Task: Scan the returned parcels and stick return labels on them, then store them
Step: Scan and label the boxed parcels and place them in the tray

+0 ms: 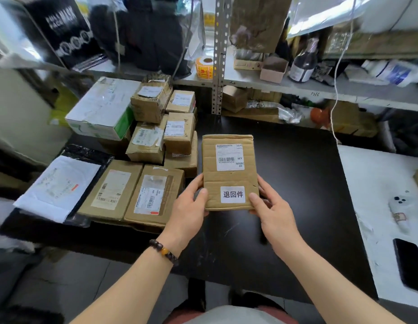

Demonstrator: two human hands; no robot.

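Black worktop (297,183), centre: labelled parcel (229,171), long axis running away from the person; left hand (187,211) and right hand (273,216) grip its near corners; stacked parcels (156,141) lie leftward, nearer the left hand.

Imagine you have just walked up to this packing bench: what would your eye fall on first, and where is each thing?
First, the cardboard parcel held by the left hand and right hand over the middle of the black table, a white return label stuck near its lower edge. Next, the pile of labelled parcels stacked at the table's left end.
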